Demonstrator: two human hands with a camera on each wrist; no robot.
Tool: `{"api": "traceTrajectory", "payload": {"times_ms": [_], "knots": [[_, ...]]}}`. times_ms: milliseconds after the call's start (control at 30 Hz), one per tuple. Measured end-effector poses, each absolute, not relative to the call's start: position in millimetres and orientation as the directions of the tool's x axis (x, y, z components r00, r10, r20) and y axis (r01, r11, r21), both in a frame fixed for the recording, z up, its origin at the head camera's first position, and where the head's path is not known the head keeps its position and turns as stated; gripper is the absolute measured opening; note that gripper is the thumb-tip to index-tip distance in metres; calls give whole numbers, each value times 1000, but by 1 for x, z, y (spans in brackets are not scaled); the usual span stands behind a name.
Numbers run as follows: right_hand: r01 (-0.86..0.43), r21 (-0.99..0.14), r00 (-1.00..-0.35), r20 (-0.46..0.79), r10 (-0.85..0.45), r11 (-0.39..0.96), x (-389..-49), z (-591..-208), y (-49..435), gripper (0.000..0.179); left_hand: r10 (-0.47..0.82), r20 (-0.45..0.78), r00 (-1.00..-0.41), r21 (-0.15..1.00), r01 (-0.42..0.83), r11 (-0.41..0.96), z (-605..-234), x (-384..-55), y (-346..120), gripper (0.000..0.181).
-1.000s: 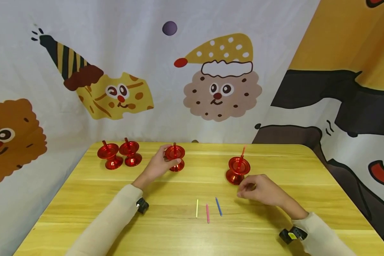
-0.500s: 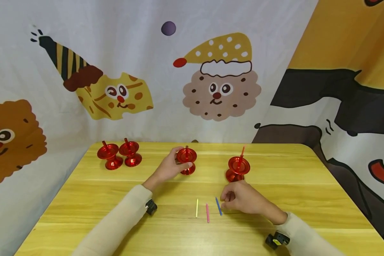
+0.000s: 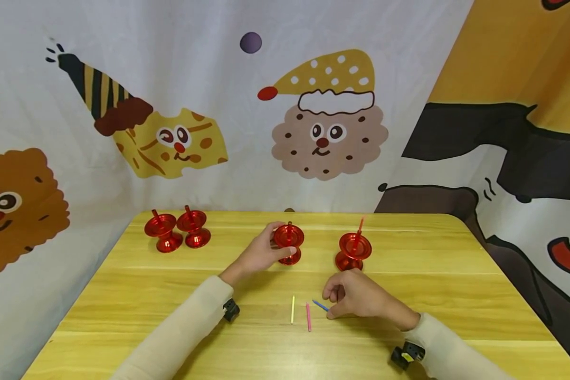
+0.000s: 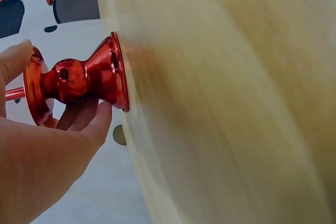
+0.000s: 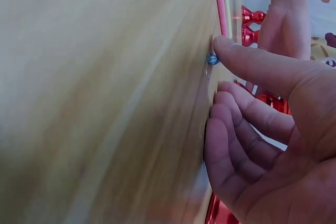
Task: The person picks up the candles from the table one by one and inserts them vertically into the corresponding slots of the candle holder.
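Observation:
My left hand (image 3: 261,253) grips a shiny red candle holder (image 3: 288,236), its thumb at the front and fingers behind. The holder stands upright on the table in the left wrist view. My right hand (image 3: 358,293) is low at the table with loosely bent fingers. Its thumb touches a thin blue candle (image 3: 320,304); in the right wrist view the candle's end (image 5: 212,60) shows between thumb and forefinger, which stand apart. Beside it lie a pink candle (image 3: 308,317) and a pale yellow candle (image 3: 292,310).
Another red holder (image 3: 355,246), bearing a red candle (image 3: 360,226), stands just behind my right hand. Two more holders (image 3: 160,226) stand close together at the back left. A curtain with cartoon prints (image 3: 247,184) hangs behind the wooden table (image 3: 123,295).
My left hand has moved the gripped holder rightward. The right hand has come left from the far-right holder to the blue candle, which has turned to a flatter slant.

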State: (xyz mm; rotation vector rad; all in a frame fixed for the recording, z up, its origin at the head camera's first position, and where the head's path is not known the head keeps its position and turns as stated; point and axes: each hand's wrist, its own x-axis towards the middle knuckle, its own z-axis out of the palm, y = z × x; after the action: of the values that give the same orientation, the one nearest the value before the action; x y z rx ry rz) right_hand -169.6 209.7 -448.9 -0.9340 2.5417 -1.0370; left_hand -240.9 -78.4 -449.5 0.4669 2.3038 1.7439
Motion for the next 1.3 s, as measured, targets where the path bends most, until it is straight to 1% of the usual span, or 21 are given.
{"api": "traceTrajectory", "payload": {"times_ms": [333, 533, 667, 800, 900, 1000, 1167, 1300], "knots": [[-399, -738, -775, -45, -630, 544, -169, -444, 212, 30, 416, 17, -909, 963, 127, 239, -452, -241, -74, 74], [-379, -751, -771, -67, -633, 541, -167, -443, 211, 30, 427, 1, -904, 964, 114, 239, -451, -240, -73, 75], [-398, -751, -755, -58, -653, 527, -167, -442, 209, 29, 436, 5, -900, 965, 119, 234, -451, -240, -72, 74], [-434, -750, -741, -17, -671, 499, -167, -443, 207, 28, 449, 14, -894, 965, 130, 228, -451, -240, -71, 74], [-433, -769, -743, 10, -669, 470, -169, -446, 208, 27, 456, 20, -890, 965, 136, 223, -452, -240, -70, 75], [-393, -814, -754, 19, -657, 427, -172, -451, 210, 26, 460, 14, -888, 965, 132, 227, -451, -240, -69, 76], [-254, -902, -786, -17, -618, 349, -176, -452, 209, 27, 468, 20, -884, 965, 139, 221, -449, -238, -68, 76], [-164, -938, -819, -43, -572, 305, -176, -446, 204, 30, 476, 34, -879, 966, 150, 209, -446, -236, -67, 74]]}}
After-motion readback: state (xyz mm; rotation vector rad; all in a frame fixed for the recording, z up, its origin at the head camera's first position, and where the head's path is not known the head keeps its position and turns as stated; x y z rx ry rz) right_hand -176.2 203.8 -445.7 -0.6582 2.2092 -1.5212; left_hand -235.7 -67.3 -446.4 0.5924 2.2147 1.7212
